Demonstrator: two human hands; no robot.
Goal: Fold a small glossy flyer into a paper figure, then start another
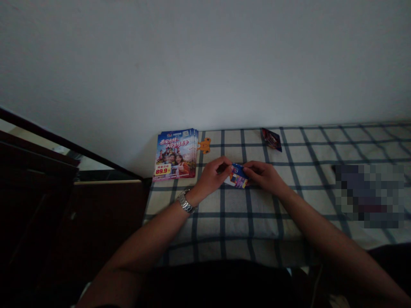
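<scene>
Left grip [211,177] and right grip [265,176] pinch a leaflet [239,177] by its edges over open cloth [236,203].

Smooth printed paper with a slight gloss: the sheet [239,176], the leaflets [175,149] and the dark card [272,140]. The tablecloth [236,220] is matt woven cloth. The watch [185,202] is shiny metal, the wall [205,64] matt and mostly smooth, the furniture [105,209] dull and wood-like.

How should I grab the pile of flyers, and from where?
Probably pinch the near edge of the pile of flyers, thumb on top, coming from the near side. It lies flat, its far edge is close to the wall, and nothing covers the near edge.
</scene>
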